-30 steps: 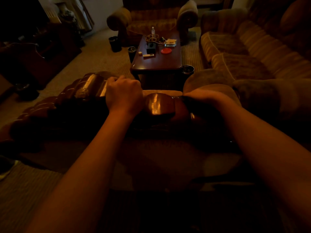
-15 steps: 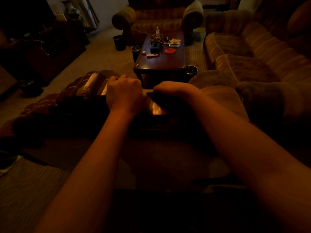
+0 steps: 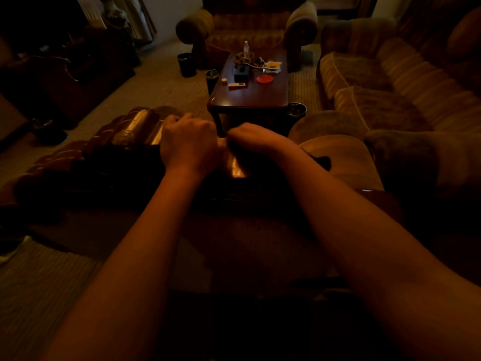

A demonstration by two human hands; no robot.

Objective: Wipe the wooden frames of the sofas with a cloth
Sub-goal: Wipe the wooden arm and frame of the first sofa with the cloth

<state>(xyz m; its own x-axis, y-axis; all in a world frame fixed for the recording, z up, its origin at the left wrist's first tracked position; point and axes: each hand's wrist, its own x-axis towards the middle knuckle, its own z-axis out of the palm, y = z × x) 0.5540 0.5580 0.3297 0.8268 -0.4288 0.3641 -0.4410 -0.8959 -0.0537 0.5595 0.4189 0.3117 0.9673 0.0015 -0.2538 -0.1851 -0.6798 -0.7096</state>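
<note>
Dimly lit, both hands sit close together on top of the carved wooden frame (image 3: 135, 128) of the nearest sofa, which runs from the lower left up toward the middle. The left hand (image 3: 188, 144) lies knuckles up on the frame with its fingers curled over the far edge; whether it grips the wood or only rests there is hard to tell. The right hand (image 3: 253, 139) is just beside it, almost touching, its fingers bent down onto the frame. A dark patch under and behind that hand, showing again by the wrist, may be the cloth (image 3: 322, 160), but the shadow is too deep to say whether the fingers are wrapped round it. A glossy strip of wood (image 3: 235, 166) catches the light just below the right hand. Beyond the frame stands a coffee table (image 3: 250, 99) carrying a small bottle (image 3: 246, 46), a red dish (image 3: 265, 79), a white remote (image 3: 236, 84) and a dark box (image 3: 242, 71). An armchair (image 3: 247, 24) faces from the far end, and a long striped sofa (image 3: 390, 82) fills the right side. Dark cups (image 3: 186, 64) stand on the carpet beside the table.
</note>
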